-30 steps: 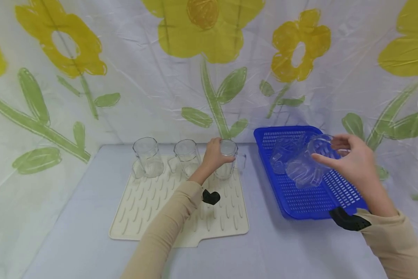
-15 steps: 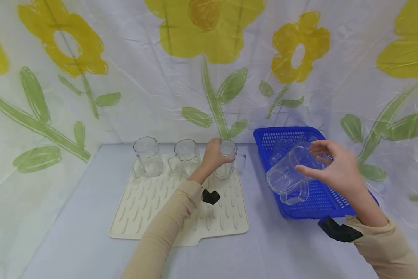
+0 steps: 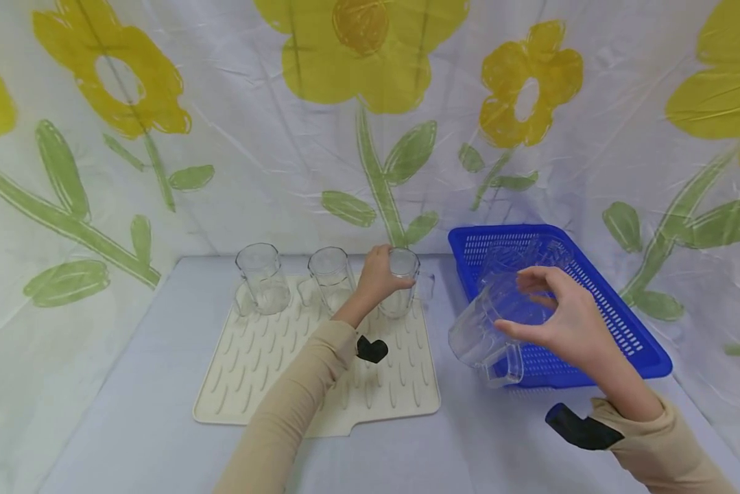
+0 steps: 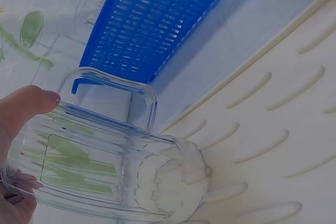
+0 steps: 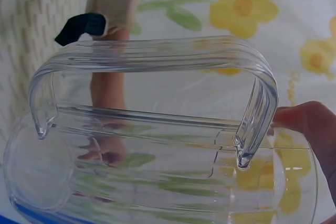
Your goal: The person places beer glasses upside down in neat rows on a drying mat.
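Observation:
On the cream ridged mat, my left hand (image 3: 377,278) grips the rim end of an upright clear glass mug (image 3: 398,302), whose handle points right. In the left wrist view, thumb and fingers hold that mug (image 4: 115,166) near its mouth, its base at the mat. My right hand (image 3: 557,322) holds a second glass mug (image 3: 476,336) by its upper part, tilted, in the air in front of the blue basket's left side. Its handle (image 5: 152,56) fills much of the right wrist view. Two more upright mugs, one at left (image 3: 267,285) and a middle mug (image 3: 329,274), stand along the mat's back.
The blue plastic basket (image 3: 631,329) stands at the right with other clear mugs (image 3: 551,250) lying in it, partly hidden behind the held one. The ridged mat (image 3: 265,384) lies on a white-covered table. A flower-printed sheet (image 3: 252,137) hangs directly behind.
My right hand has lifted its mug from above the basket and carried it left and toward me, past the basket's left rim. The left hand stays on its mug.

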{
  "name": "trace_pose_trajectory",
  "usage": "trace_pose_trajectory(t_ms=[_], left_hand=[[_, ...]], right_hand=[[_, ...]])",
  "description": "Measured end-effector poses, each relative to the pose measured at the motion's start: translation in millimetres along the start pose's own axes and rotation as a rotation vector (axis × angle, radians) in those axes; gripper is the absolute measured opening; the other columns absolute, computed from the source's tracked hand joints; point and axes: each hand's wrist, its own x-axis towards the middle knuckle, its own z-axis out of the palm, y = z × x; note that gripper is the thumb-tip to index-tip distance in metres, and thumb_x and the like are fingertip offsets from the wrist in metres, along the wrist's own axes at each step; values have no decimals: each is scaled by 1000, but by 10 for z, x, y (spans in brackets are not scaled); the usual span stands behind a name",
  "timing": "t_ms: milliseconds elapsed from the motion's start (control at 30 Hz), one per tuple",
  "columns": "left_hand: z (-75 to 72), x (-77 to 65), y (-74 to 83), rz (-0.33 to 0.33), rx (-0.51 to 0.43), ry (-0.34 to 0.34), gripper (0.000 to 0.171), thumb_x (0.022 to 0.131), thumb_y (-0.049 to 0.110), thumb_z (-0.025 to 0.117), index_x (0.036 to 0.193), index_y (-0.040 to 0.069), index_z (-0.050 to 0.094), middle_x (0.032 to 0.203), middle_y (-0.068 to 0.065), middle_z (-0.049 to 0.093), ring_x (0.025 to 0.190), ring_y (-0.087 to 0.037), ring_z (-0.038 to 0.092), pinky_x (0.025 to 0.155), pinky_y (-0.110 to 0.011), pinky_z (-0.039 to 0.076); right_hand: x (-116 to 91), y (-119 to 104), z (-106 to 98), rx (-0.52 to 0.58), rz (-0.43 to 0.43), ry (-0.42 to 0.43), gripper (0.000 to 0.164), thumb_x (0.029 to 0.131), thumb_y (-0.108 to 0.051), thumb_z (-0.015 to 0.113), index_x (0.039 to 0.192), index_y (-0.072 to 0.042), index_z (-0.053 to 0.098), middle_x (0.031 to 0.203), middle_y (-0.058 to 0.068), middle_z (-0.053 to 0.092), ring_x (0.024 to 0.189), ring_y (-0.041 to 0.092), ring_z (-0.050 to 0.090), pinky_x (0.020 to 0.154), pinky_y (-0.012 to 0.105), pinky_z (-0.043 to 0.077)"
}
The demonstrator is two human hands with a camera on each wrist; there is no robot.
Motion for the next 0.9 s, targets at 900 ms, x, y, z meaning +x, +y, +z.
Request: trace_pose_trajectory(t_ms=[900], left_hand=[[31,-10,-48,-2,-28,15,79,69,30,77,128,-4,37,122,-17,42,113,-29,39,90,-36,38]], right_hand=[[-170,-55,341,150,-76,-96,65,62,-19,83,115,1,50,105,10,54,97,22,53,81,25,45]])
